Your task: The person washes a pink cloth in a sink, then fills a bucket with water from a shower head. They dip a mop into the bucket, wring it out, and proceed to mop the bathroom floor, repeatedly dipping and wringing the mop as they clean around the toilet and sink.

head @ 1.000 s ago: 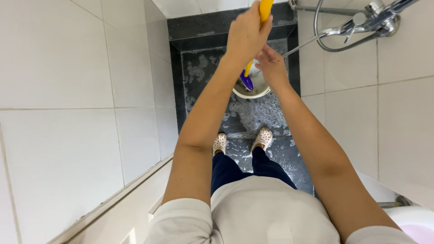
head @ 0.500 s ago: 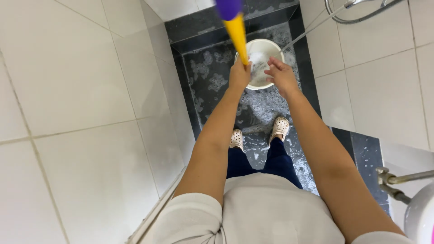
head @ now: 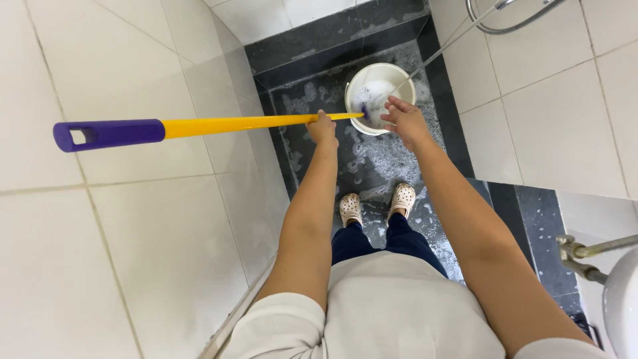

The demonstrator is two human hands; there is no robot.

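Observation:
My left hand [head: 323, 129] grips a long yellow pole [head: 252, 122] with a purple grip end [head: 106, 134] that points toward the camera's left. The pole's far end dips into a white bucket [head: 352, 83] of foamy water on the dark floor. Over the bucket's near rim hovers my right hand [head: 403, 118], fingers bent around the pole's lower end; what they hold is hidden. A thin stream or hose [head: 444, 52] runs down from the upper right into the bucket.
White tiled walls [head: 119, 233] close in on both sides of a narrow dark, soapy floor strip [head: 372, 166]. My feet in pale clogs [head: 375, 203] stand on it. A metal shower hose loop [head: 512, 26] hangs upper right; a basin edge and pipe [head: 598, 252] sit at right.
The pole's purple end has swung from up ahead to far left as the handle tilted. The view dropped and the bucket sits closer under my hands.

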